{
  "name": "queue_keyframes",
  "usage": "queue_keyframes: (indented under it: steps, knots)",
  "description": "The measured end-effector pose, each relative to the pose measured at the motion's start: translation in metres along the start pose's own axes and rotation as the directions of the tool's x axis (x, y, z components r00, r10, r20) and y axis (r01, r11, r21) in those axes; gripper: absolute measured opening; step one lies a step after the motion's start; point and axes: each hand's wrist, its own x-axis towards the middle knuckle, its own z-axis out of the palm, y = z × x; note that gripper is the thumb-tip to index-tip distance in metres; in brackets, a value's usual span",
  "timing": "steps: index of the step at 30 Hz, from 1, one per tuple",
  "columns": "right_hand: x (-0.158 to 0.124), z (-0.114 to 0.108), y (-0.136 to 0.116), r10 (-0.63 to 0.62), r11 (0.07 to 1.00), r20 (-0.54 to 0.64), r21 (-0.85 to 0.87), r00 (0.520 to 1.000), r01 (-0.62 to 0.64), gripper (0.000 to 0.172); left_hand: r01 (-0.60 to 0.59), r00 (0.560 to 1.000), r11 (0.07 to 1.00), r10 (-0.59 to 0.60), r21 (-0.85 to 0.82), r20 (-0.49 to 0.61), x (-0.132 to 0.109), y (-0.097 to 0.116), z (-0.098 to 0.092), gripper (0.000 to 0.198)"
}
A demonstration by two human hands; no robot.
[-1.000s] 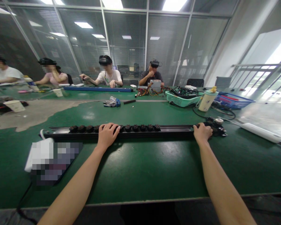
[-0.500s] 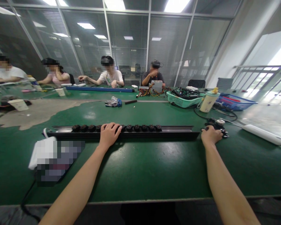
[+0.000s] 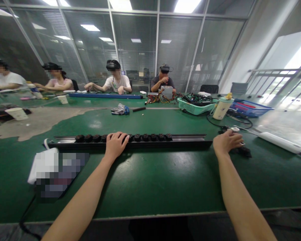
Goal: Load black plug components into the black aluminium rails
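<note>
A long black metal channel (image 3: 190, 144) lies crosswise on the green table before me, with a row of round black parts (image 3: 153, 137) set along it. My left hand (image 3: 116, 144) is wrapped over the middle of the channel, fingers on top and the thumb apart, covering some of the round parts. Beyond the channel's right end, my right hand (image 3: 227, 142) is closed over a heap of small black parts (image 3: 243, 151). A shiny silvery piece (image 3: 234, 129) shows just behind its fingers. What its fingertips hold is hidden.
At left, a white box-like adapter (image 3: 43, 164) lies by a blurred-out flat object (image 3: 72, 170). A green basket (image 3: 197, 107), a cream bottle (image 3: 222, 108), a blue basket (image 3: 258, 108) and a white bar (image 3: 281, 142) stand at right. Gloves (image 3: 120, 109) lie farther back; several people sit across.
My right hand has shifted over the heap, its fingers now reaching farther right, and black parts show lower to the right. My left hand stays on the channel.
</note>
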Motion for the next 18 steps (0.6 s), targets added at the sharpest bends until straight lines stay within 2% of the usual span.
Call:
queue_keyframes:
  steps: [1, 2, 4, 6, 8, 10, 12, 13, 14, 18]
  knots:
    - [-0.004, -0.001, -0.010, 0.005, 1.000, 0.001, 0.001, 1.000, -0.005, 0.043, 0.002, 1.000, 1.000, -0.002, -0.003, -0.001, 0.000, 0.000, 0.000, 0.043]
    - [-0.010, -0.001, -0.021, -0.057, 0.998, 0.036, 0.015, 0.998, 0.056, 0.041, 0.005, 1.000, 1.000, -0.005, -0.006, -0.001, 0.000, 0.000, 0.000, 0.043]
    - [-0.027, -0.001, -0.046, -0.252, 0.967, 0.116, 0.062, 0.961, 0.247, 0.038, 0.007, 1.000, 1.000, -0.008, -0.009, -0.002, 0.000, 0.001, -0.001, 0.043]
    - [-0.047, -0.001, -0.072, -0.454, 0.890, 0.192, 0.133, 0.870, 0.436, 0.038, 0.006, 1.000, 1.000, -0.006, -0.011, -0.003, -0.001, 0.001, -0.002, 0.043]
    - [-0.066, -0.002, -0.096, -0.621, 0.784, 0.249, 0.190, 0.743, 0.591, 0.039, 0.004, 1.000, 1.000, -0.004, -0.010, -0.004, -0.001, 0.001, -0.003, 0.043]
    - [-0.082, -0.005, -0.116, -0.725, 0.686, 0.294, 0.226, 0.623, 0.691, 0.038, 0.001, 1.000, 1.000, -0.001, -0.007, -0.003, -0.001, 0.001, -0.004, 0.043]
    - [-0.093, -0.007, -0.131, -0.766, 0.630, 0.343, 0.239, 0.543, 0.739, 0.035, -0.002, 1.000, 1.000, 0.002, -0.009, -0.004, -0.002, 0.001, -0.004, 0.043]
    - [-0.098, -0.008, -0.137, -0.767, 0.626, 0.364, 0.245, 0.528, 0.740, 0.033, -0.003, 1.000, 1.000, 0.003, -0.013, -0.005, -0.002, 0.001, -0.004, 0.043]
    - [-0.102, -0.008, -0.141, -0.756, 0.639, 0.380, 0.248, 0.534, 0.729, 0.031, -0.001, 1.000, 1.000, 0.001, -0.017, -0.005, -0.002, 0.001, -0.005, 0.043]
    - [-0.116, -0.004, -0.147, -0.685, 0.725, 0.374, 0.273, 0.624, 0.632, 0.025, 0.012, 1.000, 0.999, -0.012, -0.030, -0.003, -0.002, 0.002, -0.005, 0.043]
